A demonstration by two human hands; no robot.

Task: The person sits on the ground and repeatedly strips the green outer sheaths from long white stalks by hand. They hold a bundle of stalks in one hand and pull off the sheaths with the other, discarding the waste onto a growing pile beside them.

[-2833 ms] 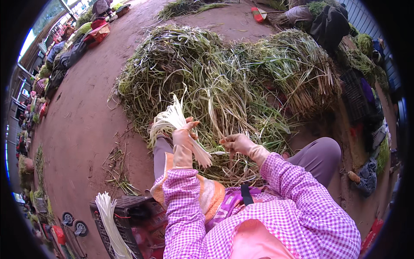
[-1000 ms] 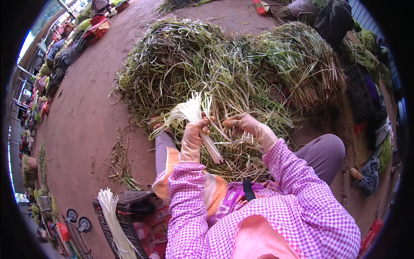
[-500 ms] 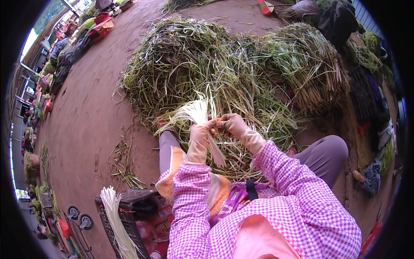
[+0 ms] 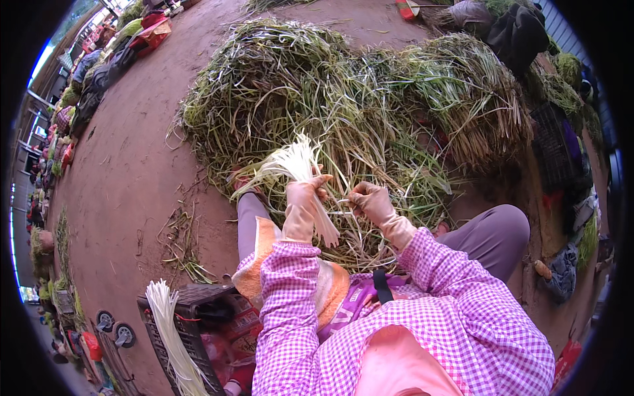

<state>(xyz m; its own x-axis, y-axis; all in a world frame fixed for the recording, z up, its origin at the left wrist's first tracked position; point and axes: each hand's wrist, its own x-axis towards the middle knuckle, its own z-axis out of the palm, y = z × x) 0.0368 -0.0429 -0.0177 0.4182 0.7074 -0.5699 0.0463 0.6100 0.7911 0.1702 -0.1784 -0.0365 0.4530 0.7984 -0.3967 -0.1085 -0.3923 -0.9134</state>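
My left hand (image 4: 303,201), in a peach rubber glove, is closed around a bundle of long, pale yellow-white stalks (image 4: 297,158). The bundle's upper ends fan out above the hand, and its lower ends stick out below. To the right, my right hand (image 4: 373,204), gloved too, is closed in a pinch, apart from the bundle. A thin pale stalk (image 4: 342,200) shows at its fingertips, partly hidden. Both hands are above the near edge of a large heap of green and straw-coloured leaves (image 4: 317,86).
At lower left, a second pale stalk bundle (image 4: 170,336) lies across the rim of a dark plastic crate (image 4: 193,294) holding red packaging. Leaf scraps (image 4: 185,247) litter the brown floor. A dark crate (image 4: 551,145) stands at right. Small wheels (image 4: 123,334) are at far lower left.
My right hand has drawn away from the bundle, to the right and slightly down. My left hand still grips the stalks and has shifted slightly left.
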